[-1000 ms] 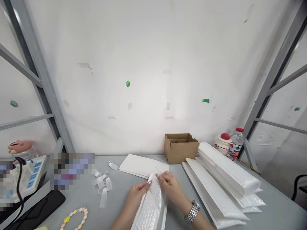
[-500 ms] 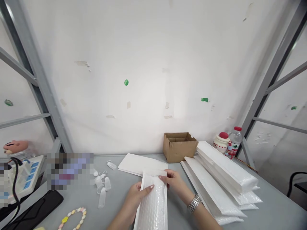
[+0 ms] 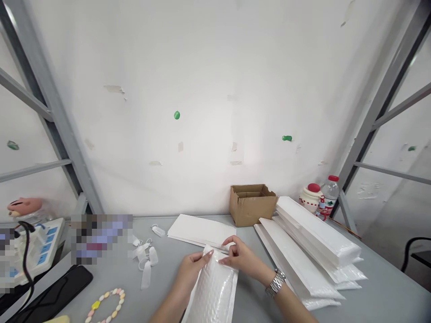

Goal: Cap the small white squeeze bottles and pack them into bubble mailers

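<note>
A white bubble mailer (image 3: 213,291) lies lengthwise on the grey table (image 3: 168,287) in front of me. My left hand (image 3: 191,269) holds its far left corner with thumb and fingers. My right hand (image 3: 240,258), a metal watch on its wrist, pinches the far edge where the flap is folded down. Just beyond the mailer lies a flat stack of white envelopes (image 3: 200,231).
Piles of white bubble mailers (image 3: 310,244) lie at the right. An open cardboard box (image 3: 252,204), a red-lidded jar (image 3: 311,197) and a water bottle (image 3: 328,193) stand by the wall. Small clear plastic bottles (image 3: 146,264), a bead bracelet (image 3: 104,305), a black phone (image 3: 50,294) and a power strip (image 3: 37,246) lie left.
The mailer's far flap, standing open half a second ago, is now folded down under my fingers. Both hands stay at its far end.
</note>
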Tool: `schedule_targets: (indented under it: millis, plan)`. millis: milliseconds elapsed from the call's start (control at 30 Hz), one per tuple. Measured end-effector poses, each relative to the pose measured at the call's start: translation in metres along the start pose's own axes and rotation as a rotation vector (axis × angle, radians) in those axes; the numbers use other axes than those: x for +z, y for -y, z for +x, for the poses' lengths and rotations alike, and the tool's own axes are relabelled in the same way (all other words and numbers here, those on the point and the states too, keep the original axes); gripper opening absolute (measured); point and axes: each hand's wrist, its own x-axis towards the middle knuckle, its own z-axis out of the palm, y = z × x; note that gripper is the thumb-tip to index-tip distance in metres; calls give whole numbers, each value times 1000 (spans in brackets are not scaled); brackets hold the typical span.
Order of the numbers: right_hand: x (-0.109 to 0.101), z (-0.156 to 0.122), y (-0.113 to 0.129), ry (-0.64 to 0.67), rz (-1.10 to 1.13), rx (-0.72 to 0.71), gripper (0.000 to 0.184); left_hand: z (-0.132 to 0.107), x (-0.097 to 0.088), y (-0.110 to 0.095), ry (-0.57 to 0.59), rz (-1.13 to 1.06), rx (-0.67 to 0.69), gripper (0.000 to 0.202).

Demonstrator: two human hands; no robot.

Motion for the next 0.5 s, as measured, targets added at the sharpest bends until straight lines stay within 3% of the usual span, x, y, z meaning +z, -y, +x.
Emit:
schedule_targets:
  millis: [100, 200, 367, 433, 500]
  plan:
    - [-5, -12, 7, 29, -77, 35, 17, 3, 1, 1, 19, 20, -3, 33]
    - [-23, -38, 25, -69, -156, -11, 16, 6, -2, -2, -17, -23, -14, 36]
    - [-82, -112, 45, -623, -412, -391, 16, 8, -14, -8, -89, -145, 15, 26]
    - [-104, -138, 40, -938, -498, -575, 14, 8, -15, -8, -78, -226, 34, 22]
    - [-121, -155, 26, -1139, -578, -699, 11, 9, -14, -7, -93, -272, 13, 19]
